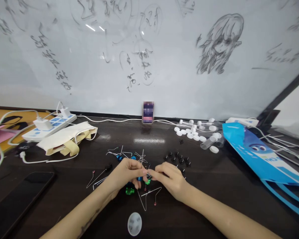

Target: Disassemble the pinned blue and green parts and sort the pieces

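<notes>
Above the middle of the dark table, my left hand (pixel 129 172) is pinched closed on a thin metal wire (pixel 142 157) that sticks up past its fingertips. Close by on the right, the fingers of my right hand (pixel 170 179) are also closed, their tips meeting the left fingertips. What they grip is too small to make out. Under and around both hands lie several bent wires (pixel 146 207), some with small pink rings (pixel 154 203). A shiny green piece (pixel 130 191) and a blue piece (pixel 119 158) are near my left hand, which partly hides others.
Small black pieces with pins (pixel 181 161) lie beyond my right hand, before white caps (pixel 195 137) and clear tubes (pixel 206 142). A round translucent lid (pixel 135 224) is in front. A phone (pixel 22 202), cloth bag (pixel 64 137) and power strip (pixel 51 126) lie left; a blue bag (pixel 259 156), right.
</notes>
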A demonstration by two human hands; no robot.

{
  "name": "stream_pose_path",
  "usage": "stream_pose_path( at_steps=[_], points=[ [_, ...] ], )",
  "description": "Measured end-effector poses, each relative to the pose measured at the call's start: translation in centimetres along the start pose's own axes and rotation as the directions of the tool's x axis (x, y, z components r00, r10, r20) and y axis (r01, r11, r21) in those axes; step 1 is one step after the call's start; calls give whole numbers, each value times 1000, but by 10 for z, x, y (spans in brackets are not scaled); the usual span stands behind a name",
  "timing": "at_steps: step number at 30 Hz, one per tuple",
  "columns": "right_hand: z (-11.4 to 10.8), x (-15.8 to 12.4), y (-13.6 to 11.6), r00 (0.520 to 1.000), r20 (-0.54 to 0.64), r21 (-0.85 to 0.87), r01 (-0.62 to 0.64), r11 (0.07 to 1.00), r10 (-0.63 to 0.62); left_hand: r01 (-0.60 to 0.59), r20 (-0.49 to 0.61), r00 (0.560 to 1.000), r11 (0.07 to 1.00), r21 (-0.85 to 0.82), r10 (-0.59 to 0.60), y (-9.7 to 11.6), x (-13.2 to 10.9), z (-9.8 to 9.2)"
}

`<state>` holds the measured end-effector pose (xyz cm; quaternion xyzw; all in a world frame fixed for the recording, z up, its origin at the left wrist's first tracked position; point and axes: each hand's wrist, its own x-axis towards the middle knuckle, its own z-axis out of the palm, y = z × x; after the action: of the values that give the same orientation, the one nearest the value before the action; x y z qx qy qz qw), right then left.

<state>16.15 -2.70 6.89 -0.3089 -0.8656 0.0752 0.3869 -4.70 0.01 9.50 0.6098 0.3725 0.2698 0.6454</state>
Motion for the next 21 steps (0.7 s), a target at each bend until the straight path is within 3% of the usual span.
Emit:
stream_pose_path(
  at_steps=[2,4,5,7,9,10,12,13,14,16,18,19,21],
  points=[
    [2,0,-1,997,-30,98,-64,993,67,-14,-12,1000,999,-34,14,0,1,-1],
    [7,2,-3,955,-23,355,-268,896,295,-92,-113,989,994,60,98,0,0,0],
    [9,4,-4,904,37,494,-386,779,425,-128,-171,973,981,149,153,0,-1,0],
    [12,8,-5,764,249,686,-573,448,595,-171,-244,932,917,360,269,0,-3,2],
    [12,12,-7,643,492,729,-673,125,586,-224,-225,890,810,542,397,-1,-6,4],
    [10,14,-7,607,575,722,-692,8,549,-264,-186,871,752,604,455,-1,-8,4],
    [6,18,-8,590,641,714,-693,-99,492,-333,-128,832,670,663,540,0,-9,4],
    [4,19,-9,605,628,720,-691,-70,490,-340,-128,827,669,661,548,0,-10,3],
    [2,19,-9,638,583,726,-687,29,503,-327,-152,837,704,630,525,1,-9,2],
    [-2,17,-9,761,405,657,-628,417,507,-266,-200,899,848,459,390,2,-7,0],
    [-5,14,-8,906,189,381,-423,822,378,-158,-149,971,967,197,189,3,-3,-2],
    [-5,12,-8,952,109,219,-305,927,288,-99,-94,990,991,85,107,3,-1,-4],
    [-4,10,-7,979,12,47,-204,978,203,-28,-32,999,999,-25,28,2,2,-6]
  ],
)
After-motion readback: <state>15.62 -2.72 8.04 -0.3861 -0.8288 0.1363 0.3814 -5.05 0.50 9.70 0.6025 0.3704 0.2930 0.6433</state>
